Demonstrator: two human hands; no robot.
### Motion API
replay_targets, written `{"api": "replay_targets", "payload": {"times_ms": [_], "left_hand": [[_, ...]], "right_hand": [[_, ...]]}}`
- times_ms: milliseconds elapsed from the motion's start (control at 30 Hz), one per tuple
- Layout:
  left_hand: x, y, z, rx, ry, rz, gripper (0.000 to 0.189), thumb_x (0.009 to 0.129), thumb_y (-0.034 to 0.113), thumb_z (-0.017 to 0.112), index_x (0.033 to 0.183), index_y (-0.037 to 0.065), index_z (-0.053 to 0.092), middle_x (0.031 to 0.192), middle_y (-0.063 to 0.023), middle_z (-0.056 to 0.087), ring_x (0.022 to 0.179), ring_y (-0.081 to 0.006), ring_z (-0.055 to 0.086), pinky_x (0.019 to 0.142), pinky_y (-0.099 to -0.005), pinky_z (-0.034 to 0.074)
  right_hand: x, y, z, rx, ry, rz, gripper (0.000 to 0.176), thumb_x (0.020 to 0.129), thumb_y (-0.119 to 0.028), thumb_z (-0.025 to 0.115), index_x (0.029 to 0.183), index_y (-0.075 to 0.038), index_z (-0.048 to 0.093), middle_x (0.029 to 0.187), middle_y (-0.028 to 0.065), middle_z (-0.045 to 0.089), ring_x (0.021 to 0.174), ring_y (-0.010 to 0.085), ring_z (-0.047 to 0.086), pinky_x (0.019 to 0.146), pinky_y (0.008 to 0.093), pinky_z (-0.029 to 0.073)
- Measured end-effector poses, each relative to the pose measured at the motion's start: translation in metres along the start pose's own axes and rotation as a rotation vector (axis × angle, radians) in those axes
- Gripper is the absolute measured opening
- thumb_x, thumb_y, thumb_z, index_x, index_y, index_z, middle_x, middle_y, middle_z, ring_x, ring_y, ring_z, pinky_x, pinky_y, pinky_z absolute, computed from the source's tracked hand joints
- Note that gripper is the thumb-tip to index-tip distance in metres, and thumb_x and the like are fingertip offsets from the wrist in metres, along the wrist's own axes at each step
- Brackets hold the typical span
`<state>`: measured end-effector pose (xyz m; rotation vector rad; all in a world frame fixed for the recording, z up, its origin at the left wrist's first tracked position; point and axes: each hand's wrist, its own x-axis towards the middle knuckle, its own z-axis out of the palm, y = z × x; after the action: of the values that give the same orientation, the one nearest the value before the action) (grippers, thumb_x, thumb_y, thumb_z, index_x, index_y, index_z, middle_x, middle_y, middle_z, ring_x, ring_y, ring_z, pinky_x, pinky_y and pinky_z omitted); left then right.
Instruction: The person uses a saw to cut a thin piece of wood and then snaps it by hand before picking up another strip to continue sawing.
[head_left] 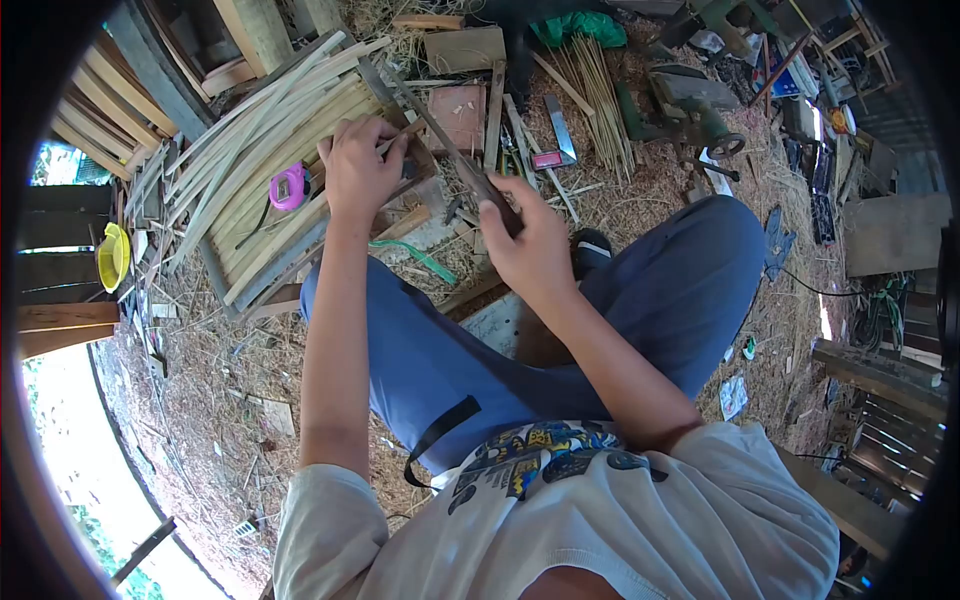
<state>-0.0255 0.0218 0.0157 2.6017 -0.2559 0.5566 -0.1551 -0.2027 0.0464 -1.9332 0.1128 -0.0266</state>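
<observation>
My right hand (527, 240) is wrapped round the dark handle of a long machete (440, 135), whose blade slants up and away to the left. Beside the blade, my left hand (362, 165) has its fingers curled round a small piece of wood (413, 127); most of that piece is hidden by the fingers. Under and left of this hand lies a wooden frame or tray (225, 272) loaded with thin wood strips (235, 165). A purple tape measure (289, 187) rests on the strips. A green strap (418, 260) lies below my left hand.
A try square (560, 145) with a red handle and a bundle of thin sticks (592, 95) lie ahead. At front right stands a green metal machine (690, 110). A yellow bowl-like object (113, 257) is at far left. Shavings cover the ground.
</observation>
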Motion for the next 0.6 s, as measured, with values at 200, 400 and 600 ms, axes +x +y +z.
{"api": "replay_targets", "payload": {"times_ms": [200, 400, 600], "left_hand": [[0.003, 0.001, -0.002, -0.017, 0.002, 0.008, 0.017, 0.087, 0.025, 0.084, 0.088, 0.012, 0.074, 0.093, -0.0018, 0.073, 0.098, -0.0263, 0.065, 0.09, -0.0444, 0.04], [0.001, 0.0, -0.002, 0.017, 0.007, 0.006, 0.017, 0.087, 0.025, 0.084, 0.088, 0.012, 0.073, 0.093, -0.002, 0.073, 0.098, -0.0271, 0.064, 0.089, -0.0446, 0.04], [0.0, 0.002, 0.001, 0.006, 0.031, 0.042, 0.018, 0.087, 0.025, 0.084, 0.087, 0.012, 0.072, 0.091, -0.0021, 0.073, 0.097, -0.027, 0.064, 0.088, -0.0457, 0.04]], "right_hand": [[-0.041, 0.017, -0.011, 0.123, 0.115, -0.136, 0.035, 0.102, -0.017, 0.07, 0.134, -0.002, 0.067, 0.091, 0.019, 0.075, 0.073, 0.018, 0.072, 0.07, 0.0328, 0.055], [-0.016, 0.002, 0.0, 0.048, 0.047, -0.068, 0.037, 0.103, -0.015, 0.071, 0.136, -0.001, 0.066, 0.099, 0.0172, 0.076, 0.079, 0.0177, 0.074, 0.075, 0.0313, 0.058], [-0.014, -0.002, -0.006, 0.096, 0.043, -0.054, 0.036, 0.102, -0.013, 0.071, 0.135, 0.001, 0.066, 0.103, 0.0171, 0.077, 0.089, 0.0159, 0.075, 0.078, 0.0334, 0.058]]}}
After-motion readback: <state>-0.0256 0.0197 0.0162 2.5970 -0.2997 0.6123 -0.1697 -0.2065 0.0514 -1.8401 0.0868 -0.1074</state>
